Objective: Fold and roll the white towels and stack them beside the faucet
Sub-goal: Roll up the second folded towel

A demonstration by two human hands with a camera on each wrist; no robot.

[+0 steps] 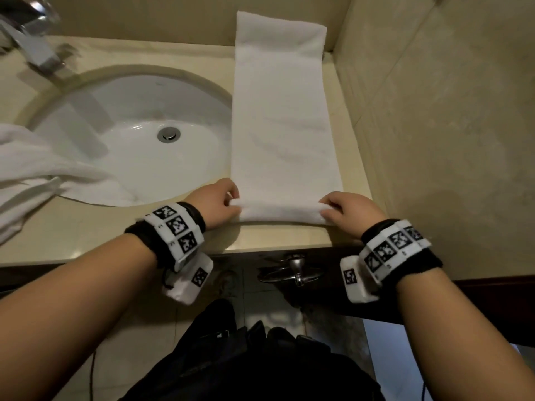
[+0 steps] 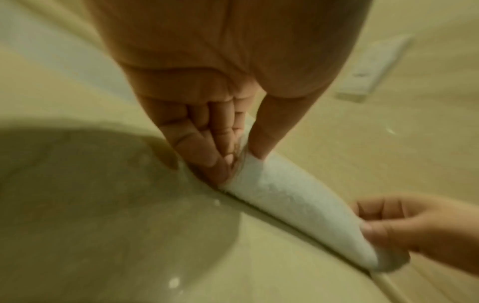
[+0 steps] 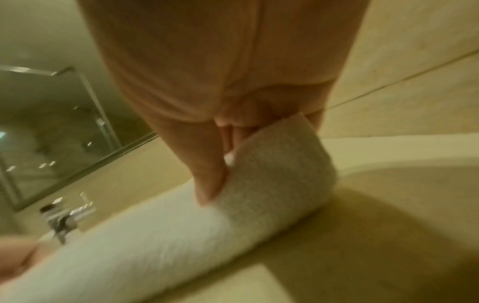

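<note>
Nearest me, my left hand pinches the seven o'clock corner of the folded towel, thumb on top and fingers curled underneath. My right hand grips the five o'clock corner the same way, fingers curled around the turned-over edge. That near end is rolled into a short tube just inside the counter edge. From there I see the towel run flat toward twelve o'clock, its far end climbing the back wall. The sink lies at nine o'clock of it, a loose towel draped over the basin's left rim, and the faucet stands at eleven o'clock.
</note>
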